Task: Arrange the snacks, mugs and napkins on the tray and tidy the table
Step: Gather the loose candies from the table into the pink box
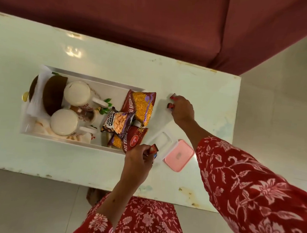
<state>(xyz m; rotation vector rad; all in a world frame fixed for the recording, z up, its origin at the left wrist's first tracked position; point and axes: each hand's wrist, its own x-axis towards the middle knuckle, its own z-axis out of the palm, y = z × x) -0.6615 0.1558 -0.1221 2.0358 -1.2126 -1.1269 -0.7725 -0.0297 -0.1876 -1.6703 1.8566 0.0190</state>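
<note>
A white tray [100, 79] on the pale table holds two white mugs [76, 93] [64, 121], white napkins [41, 81], dark brown bowls [53, 95], two bhujia packets [140, 106] [126, 141] and a salted peanuts packet [117, 121]. My left hand [138, 159] hovers at the tray's near right corner, shut on small red snack sachets [153, 149]. Further right, past the tray, my right hand [182, 109] rests on the table with its fingers closed on two small red sachets [170, 105] [173, 96].
A clear plastic box [161, 140] and its pink lid [179, 156] lie on the table between my hands. A maroon sofa [156, 24] runs along the table's far side. The table's right edge [233, 141] is close to my right arm. Tiled floor surrounds the table.
</note>
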